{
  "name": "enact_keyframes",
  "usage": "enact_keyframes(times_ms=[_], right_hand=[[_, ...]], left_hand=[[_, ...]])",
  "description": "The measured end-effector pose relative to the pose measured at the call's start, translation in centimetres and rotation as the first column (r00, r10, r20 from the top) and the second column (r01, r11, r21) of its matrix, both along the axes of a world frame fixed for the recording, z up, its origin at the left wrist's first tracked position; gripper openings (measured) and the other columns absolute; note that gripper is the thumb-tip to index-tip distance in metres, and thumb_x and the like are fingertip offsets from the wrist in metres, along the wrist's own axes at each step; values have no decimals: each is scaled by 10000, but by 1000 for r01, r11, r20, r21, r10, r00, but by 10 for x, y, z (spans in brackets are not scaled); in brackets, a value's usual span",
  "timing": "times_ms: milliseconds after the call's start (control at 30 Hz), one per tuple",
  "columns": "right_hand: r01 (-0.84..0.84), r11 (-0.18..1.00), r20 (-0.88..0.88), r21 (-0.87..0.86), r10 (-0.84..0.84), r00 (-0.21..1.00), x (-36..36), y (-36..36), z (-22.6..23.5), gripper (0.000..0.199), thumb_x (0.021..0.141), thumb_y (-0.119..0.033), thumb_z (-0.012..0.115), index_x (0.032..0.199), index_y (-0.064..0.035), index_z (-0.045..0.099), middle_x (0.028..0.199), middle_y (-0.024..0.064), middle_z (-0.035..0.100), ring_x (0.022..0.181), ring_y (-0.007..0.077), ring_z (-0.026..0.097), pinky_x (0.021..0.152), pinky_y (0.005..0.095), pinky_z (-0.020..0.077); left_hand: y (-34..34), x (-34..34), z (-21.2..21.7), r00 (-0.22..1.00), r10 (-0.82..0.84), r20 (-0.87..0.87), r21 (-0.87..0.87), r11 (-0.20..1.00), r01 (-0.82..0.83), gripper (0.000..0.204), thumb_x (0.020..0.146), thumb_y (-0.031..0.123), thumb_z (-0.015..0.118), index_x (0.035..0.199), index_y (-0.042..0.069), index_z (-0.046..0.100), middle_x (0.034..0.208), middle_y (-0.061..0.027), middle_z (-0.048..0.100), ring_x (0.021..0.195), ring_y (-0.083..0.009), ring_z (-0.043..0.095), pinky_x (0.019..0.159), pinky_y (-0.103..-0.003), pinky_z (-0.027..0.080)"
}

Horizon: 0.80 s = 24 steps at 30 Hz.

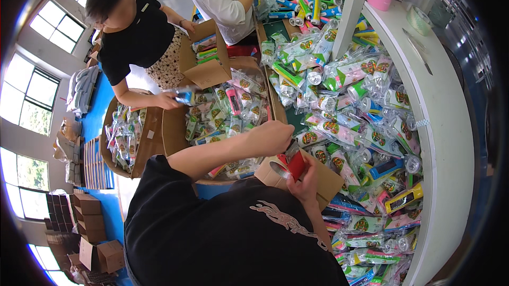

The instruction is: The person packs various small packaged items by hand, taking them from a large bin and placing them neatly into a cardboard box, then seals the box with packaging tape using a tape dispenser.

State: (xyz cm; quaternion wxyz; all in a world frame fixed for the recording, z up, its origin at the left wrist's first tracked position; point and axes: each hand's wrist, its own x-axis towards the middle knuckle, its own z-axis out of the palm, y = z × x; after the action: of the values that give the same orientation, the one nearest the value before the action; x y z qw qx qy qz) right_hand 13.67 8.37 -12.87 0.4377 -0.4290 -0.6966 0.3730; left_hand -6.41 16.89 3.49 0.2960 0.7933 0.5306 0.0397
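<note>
A red tape dispenser (pixel 297 165) with a pale tape roll (pixel 278 168) sits in my right hand (pixel 306 182), whose fingers close around its side. My left hand (pixel 273 137) is closed just above the dispenser's dark end; what its fingers pinch, if anything, is hidden. Under the dispenser lies a brown cardboard box (pixel 330 181), partly covered by my right hand. To the right of both hands spreads a heap of plastic-bagged flashlight-like items (pixel 344 121) in green, pink, blue and yellow.
A large carton (pixel 174 127) of bagged items stands left of my arm. A co-worker (pixel 135 37) holds a filled box (pixel 209 74) and a blurred item; another person (pixel 217 5) stands farther off. A white shelf (pixel 445 111) along the right carries a tape roll (pixel 419 21) and scissors-like tool (pixel 418 47).
</note>
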Motion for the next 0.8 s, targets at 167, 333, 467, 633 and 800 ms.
enact_keyframes(times_ms=[167, 333, 467, 633, 800], right_hand=[[-22, 999, 23, -27, 23, 999, -11, 4, 18, 770, 847, -284, 796, 1399, 56, 380, 1115, 231, 608, 998, 384, 666, 803, 453, 545], [41, 975, -7, 216, -41, 999, -14, 10, 6, 725, 884, -376, 770, 1371, 43, 434, 1065, 234, 642, 884, 433, 675, 734, 475, 551], [4, 996, -89, 91, 4, 996, -15, 9, -3, 767, 861, -413, 793, 1370, 39, 440, 1004, 214, 662, 827, 408, 687, 698, 447, 559], [-30, 984, -93, 174, 47, 995, -18, 16, 9, 793, 841, -414, 810, 1379, 28, 432, 1018, 203, 662, 807, 365, 703, 661, 413, 571], [-10, 976, -89, 218, 30, 996, -11, 8, -4, 800, 823, -410, 822, 1380, 13, 434, 1063, 198, 654, 801, 365, 704, 658, 412, 573]], left_hand=[[-28, 26, -13, 999, 30, -41, 291, 957, -17, 123, 884, 130, 619, 896, 14, 657, 810, -184, 704, 842, -389, 697, 736, -485, 543], [-24, 16, 0, 981, 58, -184, 398, 917, 20, 110, 785, 150, 699, 877, 130, 756, 774, -122, 694, 786, -338, 698, 709, -442, 555], [-21, 5, 16, 991, 65, -121, 561, 827, 15, 200, 861, 317, 740, 787, 132, 733, 632, -100, 613, 679, -303, 632, 694, -442, 482], [-18, -6, 9, 997, 25, -74, 551, 834, 20, 229, 892, 279, 724, 803, 69, 720, 629, -113, 610, 671, -310, 617, 716, -425, 462], [-19, -17, 30, 994, 93, -48, 483, 874, -59, 255, 911, 270, 720, 817, 34, 703, 626, -125, 589, 662, -331, 593, 690, -441, 460]])
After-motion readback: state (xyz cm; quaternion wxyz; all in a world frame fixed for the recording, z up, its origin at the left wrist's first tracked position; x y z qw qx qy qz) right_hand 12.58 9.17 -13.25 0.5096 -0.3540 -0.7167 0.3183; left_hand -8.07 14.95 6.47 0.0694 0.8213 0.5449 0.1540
